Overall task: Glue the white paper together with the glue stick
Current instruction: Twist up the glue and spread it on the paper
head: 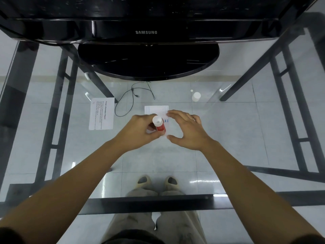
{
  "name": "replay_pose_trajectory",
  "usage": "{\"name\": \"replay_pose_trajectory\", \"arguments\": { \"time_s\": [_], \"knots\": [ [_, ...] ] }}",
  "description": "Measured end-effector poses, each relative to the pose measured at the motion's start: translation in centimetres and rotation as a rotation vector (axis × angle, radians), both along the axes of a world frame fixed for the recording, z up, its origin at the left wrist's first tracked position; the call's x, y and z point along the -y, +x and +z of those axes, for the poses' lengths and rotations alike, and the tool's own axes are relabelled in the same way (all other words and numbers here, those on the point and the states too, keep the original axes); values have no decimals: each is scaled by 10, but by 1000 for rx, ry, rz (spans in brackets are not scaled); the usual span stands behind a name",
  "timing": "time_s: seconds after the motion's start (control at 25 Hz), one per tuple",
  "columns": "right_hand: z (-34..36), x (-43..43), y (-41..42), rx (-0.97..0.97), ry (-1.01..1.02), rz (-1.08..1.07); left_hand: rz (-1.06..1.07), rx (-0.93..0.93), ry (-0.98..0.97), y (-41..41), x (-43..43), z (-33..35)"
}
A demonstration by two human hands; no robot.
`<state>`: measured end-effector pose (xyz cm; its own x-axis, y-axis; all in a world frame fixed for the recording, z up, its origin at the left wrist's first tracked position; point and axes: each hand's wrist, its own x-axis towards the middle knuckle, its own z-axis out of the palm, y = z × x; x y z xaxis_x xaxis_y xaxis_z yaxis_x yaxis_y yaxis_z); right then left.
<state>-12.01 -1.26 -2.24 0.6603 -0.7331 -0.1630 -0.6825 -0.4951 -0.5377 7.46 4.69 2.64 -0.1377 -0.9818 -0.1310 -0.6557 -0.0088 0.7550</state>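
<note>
- White paper [156, 110] lies flat beneath my fingers.
- My left hand [139, 131] curls round the red glue stick [159, 125], held over it.
- My right hand [187, 132], fingers spread, rests at its right edge.

— Where did the monitor [146, 32] stand?
— At the far edge of the table [228, 138], in the middle, on its stand [148, 62].
— And nearer than that?
— A cable [130, 101] lay just on the near side of the stand, with a sheet [101, 113] to its left. Right of the cable, at the table's middle, lay the paper [155, 110]. The left hand [139, 131] held the glue stick [159, 125] over the paper, and the right hand [188, 131] rested at the paper's right edge.
— And the cap [196, 97]?
— Far and right of the paper, apart from it.
</note>
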Motion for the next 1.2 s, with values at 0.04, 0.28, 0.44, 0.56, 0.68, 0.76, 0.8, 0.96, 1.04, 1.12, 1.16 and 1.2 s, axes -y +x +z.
{"name": "replay_pose_trajectory", "arguments": {
  "time_s": [0.04, 0.28, 0.44, 0.56, 0.68, 0.76, 0.8, 0.96, 1.04, 1.12, 1.16, 1.2],
  "knots": [
    [0, 0, 0, 0, 3, 4, 36, 14, -20, 3, 5, 0],
    [1, 1, -1, -21, 10, 27, -5, -17, -22, 1, 4, 1],
    [3, 2, -1, -24, 27, 34, 15, 18, -35, 6, 17, -2],
    [3, 2, -1, -30, 36, 38, 139, 69, -91, 14, 29, -4],
    [3, 2, 0, -38, 28, 34, 9, 6, -55, 7, 20, -2],
    [3, 3, 0, -39, 30, 31, -77, -21, -14, 3, 17, -1],
    [3, 3, 1, -33, 35, 32, -77, -13, -10, 5, 22, 0],
    [4, 2, 0, -26, 45, 31, 99, 119, -75, 17, 49, 1],
    [5, 2, 0, -26, 44, 28, 88, 66, -83, 17, 45, 0],
    [5, 2, 1, -28, 38, 27, -8, 1, -61, 11, 33, -1],
    [4, 3, 1, -30, 37, 27, -34, -3, -42, 9, 31, -2],
    [4, 3, 0, -31, 37, 28, -34, 2, -34, 9, 33, -2]
  ]
}}
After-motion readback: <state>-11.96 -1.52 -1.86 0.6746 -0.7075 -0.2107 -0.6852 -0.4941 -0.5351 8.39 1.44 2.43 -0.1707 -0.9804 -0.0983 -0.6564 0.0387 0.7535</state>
